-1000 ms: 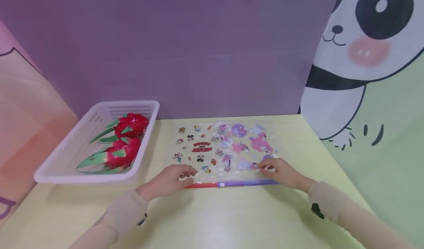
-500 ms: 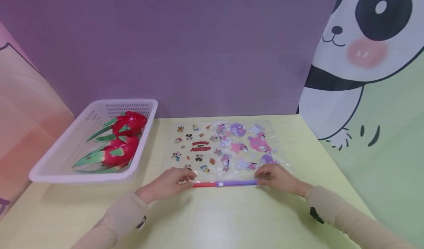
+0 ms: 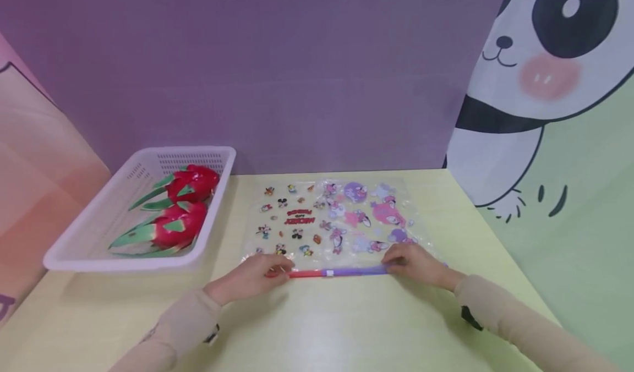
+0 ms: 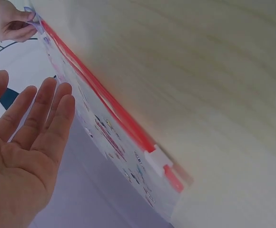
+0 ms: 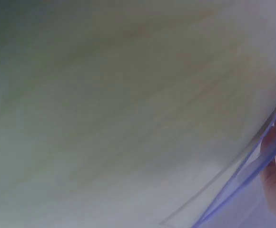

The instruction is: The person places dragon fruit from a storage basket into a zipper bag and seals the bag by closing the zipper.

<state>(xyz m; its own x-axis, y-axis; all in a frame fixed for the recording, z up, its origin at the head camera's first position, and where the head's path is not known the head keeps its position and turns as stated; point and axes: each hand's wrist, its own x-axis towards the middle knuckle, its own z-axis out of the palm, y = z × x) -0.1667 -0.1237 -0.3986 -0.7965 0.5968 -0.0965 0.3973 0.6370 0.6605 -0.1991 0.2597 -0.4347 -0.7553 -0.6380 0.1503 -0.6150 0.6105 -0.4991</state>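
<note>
Two clear plastic zipper bags lie flat, overlapping at the middle of the table. The left bag (image 3: 299,218) has cartoon prints and a red zipper strip; the right bag (image 3: 369,218) has pink and purple prints and a purple strip. My left hand (image 3: 257,275) hovers at the red strip; in the left wrist view its fingers (image 4: 43,111) are nearly straight and apart from the bag. A white slider (image 4: 158,160) sits near the red strip's end. My right hand (image 3: 416,264) pinches the purple strip (image 5: 252,175), which crosses in front of its fingers in the right wrist view.
A white slotted basket (image 3: 64,259) stands at the left of the pale wooden table (image 3: 317,328), holding two red dragon fruits (image 3: 180,226) with green tips. A purple backdrop (image 3: 297,86) rises behind the table, and a panda-print cloth (image 3: 525,108) hangs at the right.
My right hand has come down from over the right bag's prints to its purple strip and pinches it. My left hand stays by the red strip, slightly lower.
</note>
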